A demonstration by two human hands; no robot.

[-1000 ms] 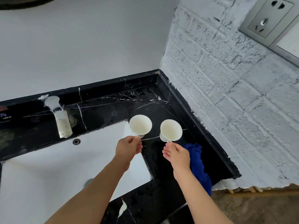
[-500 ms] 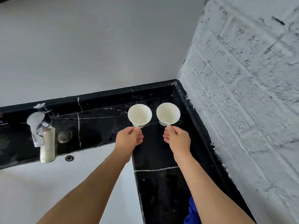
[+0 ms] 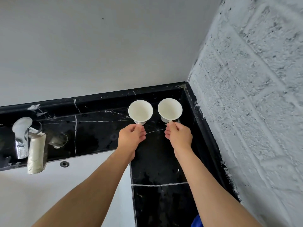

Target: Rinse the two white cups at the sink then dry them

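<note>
Black marble worktop (image 3: 101, 128) veined in white, wrapping the white sink (image 3: 24, 194) along its far and right edges. Smooth grey wall (image 3: 98, 46) behind; white-painted rough brick wall (image 3: 254, 112) closing the corner on the right. Chrome tap (image 3: 22, 136) far left of both grips, spout wrapped in pale tape, overflow hole (image 3: 64, 164) in the basin wall just beside it. Scrap of blue cloth (image 3: 197, 221) at the bottom edge, near the right forearm.

Left hand (image 3: 132, 139) — fingers curled, thumb and forefinger pinching the handle of the left white cup (image 3: 140, 110). Cup just beyond that grip, mouth facing up, base on or barely above the worktop; cannot tell which. Sink's corner directly under the left wrist.

Right hand (image 3: 179, 136) — likewise clenched in a pinch on the handle of the right white cup (image 3: 170, 109). Cup just beyond that grip, upright, deep in the worktop's back corner, close to the raised black upstand. Both cups side by side, near each other but apart, insides looking bare.
</note>
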